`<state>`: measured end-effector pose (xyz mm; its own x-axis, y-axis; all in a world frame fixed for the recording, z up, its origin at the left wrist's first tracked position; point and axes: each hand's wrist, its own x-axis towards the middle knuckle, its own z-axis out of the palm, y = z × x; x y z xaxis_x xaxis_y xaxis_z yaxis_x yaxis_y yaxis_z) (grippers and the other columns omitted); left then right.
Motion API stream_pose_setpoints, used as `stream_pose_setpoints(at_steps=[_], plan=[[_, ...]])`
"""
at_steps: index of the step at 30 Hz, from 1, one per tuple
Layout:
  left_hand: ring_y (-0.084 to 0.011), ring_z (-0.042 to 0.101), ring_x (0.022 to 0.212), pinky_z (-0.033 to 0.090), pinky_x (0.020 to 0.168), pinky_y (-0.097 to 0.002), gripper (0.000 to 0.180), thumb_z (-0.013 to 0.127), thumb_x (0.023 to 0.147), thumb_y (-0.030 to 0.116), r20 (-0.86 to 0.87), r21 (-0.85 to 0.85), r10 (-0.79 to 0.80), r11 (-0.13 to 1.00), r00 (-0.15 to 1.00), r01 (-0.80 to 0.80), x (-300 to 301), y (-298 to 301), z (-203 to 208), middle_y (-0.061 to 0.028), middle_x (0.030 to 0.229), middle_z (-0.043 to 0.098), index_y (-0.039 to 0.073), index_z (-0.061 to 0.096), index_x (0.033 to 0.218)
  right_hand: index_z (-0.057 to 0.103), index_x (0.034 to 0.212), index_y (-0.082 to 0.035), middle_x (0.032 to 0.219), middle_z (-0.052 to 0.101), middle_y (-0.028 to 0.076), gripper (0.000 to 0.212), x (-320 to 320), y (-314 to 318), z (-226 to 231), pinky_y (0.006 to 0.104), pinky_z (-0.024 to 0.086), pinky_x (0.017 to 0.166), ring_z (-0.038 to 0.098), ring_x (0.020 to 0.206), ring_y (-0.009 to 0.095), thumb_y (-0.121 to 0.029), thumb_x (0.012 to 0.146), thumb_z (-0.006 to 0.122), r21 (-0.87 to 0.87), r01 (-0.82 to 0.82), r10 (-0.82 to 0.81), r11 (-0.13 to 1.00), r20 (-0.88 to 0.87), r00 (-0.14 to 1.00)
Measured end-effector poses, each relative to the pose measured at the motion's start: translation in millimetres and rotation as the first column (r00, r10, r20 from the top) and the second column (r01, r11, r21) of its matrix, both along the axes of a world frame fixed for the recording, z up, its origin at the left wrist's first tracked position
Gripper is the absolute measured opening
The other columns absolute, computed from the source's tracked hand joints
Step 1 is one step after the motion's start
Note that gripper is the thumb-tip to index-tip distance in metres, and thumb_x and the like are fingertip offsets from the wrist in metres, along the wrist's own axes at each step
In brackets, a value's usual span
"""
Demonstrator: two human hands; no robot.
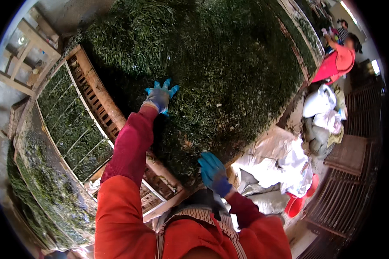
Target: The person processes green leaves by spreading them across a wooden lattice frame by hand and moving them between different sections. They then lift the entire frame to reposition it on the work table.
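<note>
A wide bed of dark green, stringy leafy material [229,69] fills the middle of the view; its exact kind I cannot tell. My left hand [160,96], in a blue and grey glove, reaches onto the bed's left part with fingers spread. At the bed's near edge, my right hand [212,170] rests in a blue glove, its fingers stretched out against the material. Neither hand visibly grips anything. Left of my left arm runs a wooden rail [100,93], with a slatted strip beside it.
A framed rack of green material [71,125] lies left, with more spread leaves [52,181] below it. White bags [320,103], crumpled sheeting [296,166] and red footwear [294,205] are on the right. Slatted racks [341,194] stand beyond. Other people [339,60] are at the far right.
</note>
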<state>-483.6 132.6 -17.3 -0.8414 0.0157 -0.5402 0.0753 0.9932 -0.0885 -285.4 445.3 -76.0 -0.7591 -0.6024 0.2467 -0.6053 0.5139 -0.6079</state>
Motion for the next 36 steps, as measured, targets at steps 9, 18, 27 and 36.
stream_pose_setpoints(at_steps=[9, 18, 27, 36], plan=[[-0.0235, 0.072, 0.098, 0.059, 0.084, -0.0398, 0.04, 0.069, 0.086, 0.008, -0.268, 0.706, 0.526, 0.677, 0.807, -0.207, 81, 3, -25, -0.0105, 0.108, 0.075, 0.021, 0.074, 0.123, 0.07, 0.122, 0.001, 0.134, 0.065, 0.025, 0.028, -29, -1, 22, 0.0414, 0.053, 0.103, 0.066, 0.122, 0.039, -0.005, 0.096, 0.062, -0.171, 0.066, -0.058, 0.983, 0.05, 0.997], [-0.0198, 0.071, 0.106, 0.057, 0.097, -0.0323, 0.048, 0.065, 0.094, 0.0, 0.135, 0.983, 0.657, -0.182, 0.742, -0.018, 80, -37, 58, -0.0112, 0.124, 0.072, 0.002, 0.059, 0.141, 0.052, 0.148, 0.0, 0.146, 0.059, 0.022, 0.055, -128, -55, 87, 0.0398, 0.051, 0.109, 0.061, 0.131, 0.031, -0.011, 0.097, 0.07, -0.351, -0.004, -0.021, 0.936, -0.068, 0.997], [-0.0181, 0.072, 0.108, 0.063, 0.087, -0.0317, 0.048, 0.064, 0.096, 0.0, -0.333, 0.765, 0.545, -0.322, 0.77, 0.558, 70, -32, 155, -0.0132, 0.13, 0.07, 0.0, 0.055, 0.143, 0.047, 0.146, 0.004, 0.122, 0.069, 0.017, 0.064, -218, -109, 74, 0.0377, 0.062, 0.08, 0.072, 0.094, 0.031, -0.035, 0.1, 0.068, -0.606, -0.165, 0.498, 0.778, 0.434, 0.751], [-0.0301, 0.073, 0.105, 0.057, 0.095, -0.0383, 0.052, 0.075, 0.094, 0.031, -0.602, 0.707, 0.718, 0.682, 0.349, -0.186, 139, -111, 51, -0.0175, 0.127, 0.071, 0.009, 0.062, 0.139, 0.069, 0.126, 0.006, 0.114, 0.076, 0.009, 0.034, -232, -160, 169, 0.0324, 0.055, 0.093, 0.07, 0.1, 0.016, -0.008, 0.096, 0.07, -0.266, 0.016, 0.148, 0.964, 0.585, 0.797]])
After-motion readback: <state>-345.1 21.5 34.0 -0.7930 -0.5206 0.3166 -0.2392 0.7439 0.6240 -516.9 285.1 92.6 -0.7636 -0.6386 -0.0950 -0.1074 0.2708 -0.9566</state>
